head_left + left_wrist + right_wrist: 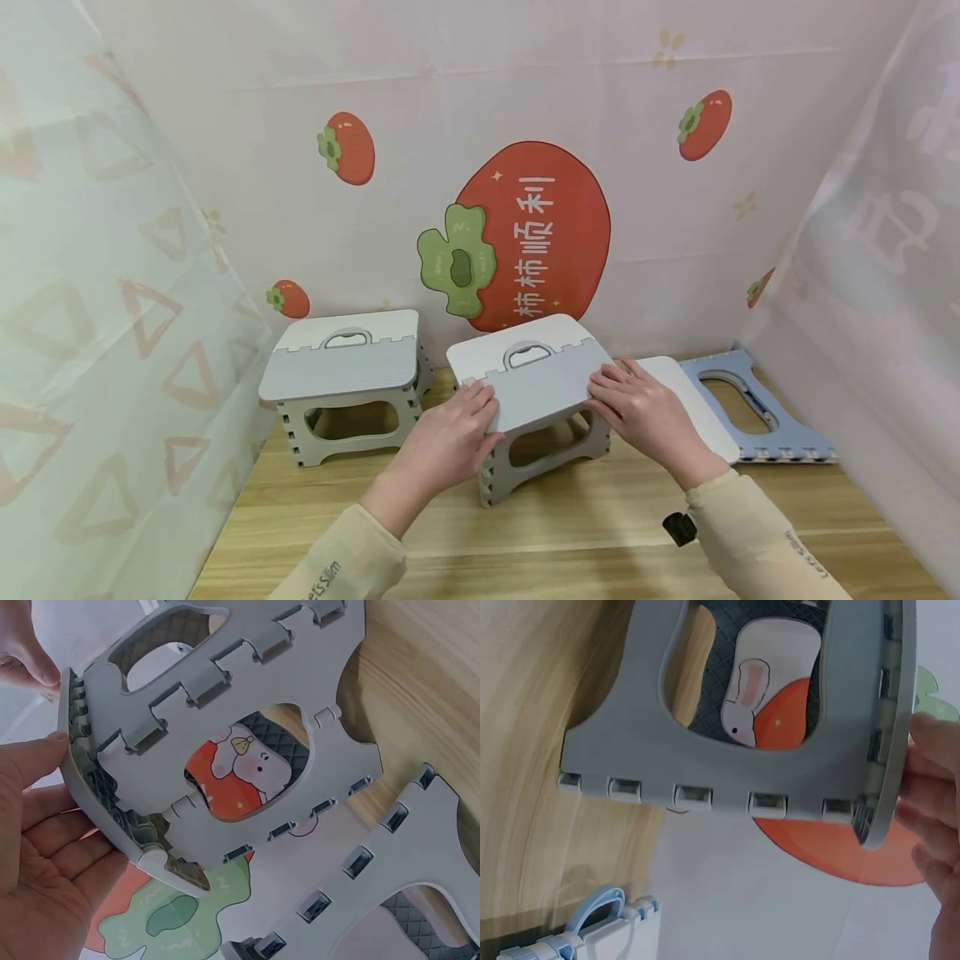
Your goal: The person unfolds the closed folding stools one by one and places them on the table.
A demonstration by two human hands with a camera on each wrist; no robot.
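A grey and white folding stool [551,392] stands unfolded on its legs, set at a slant in the middle of the table. My left hand [450,433] grips the front left corner of its top; in the left wrist view the thumb of that hand [52,847] meets the edge while the fingers lie along the top. At the right end, my right hand [648,412] holds the edge, fingers on the top and thumb by the front rim. From the right wrist view, the stool's side leg [727,769] with its oval opening shows beside the fingers.
Left of it stands a matching unfolded grey and white stool [341,371]. On the right a blue and white folding stool [802,425] lies folded flat. The wooden table [525,550] ends at a persimmon-printed cloth [247,125] behind and at both sides.
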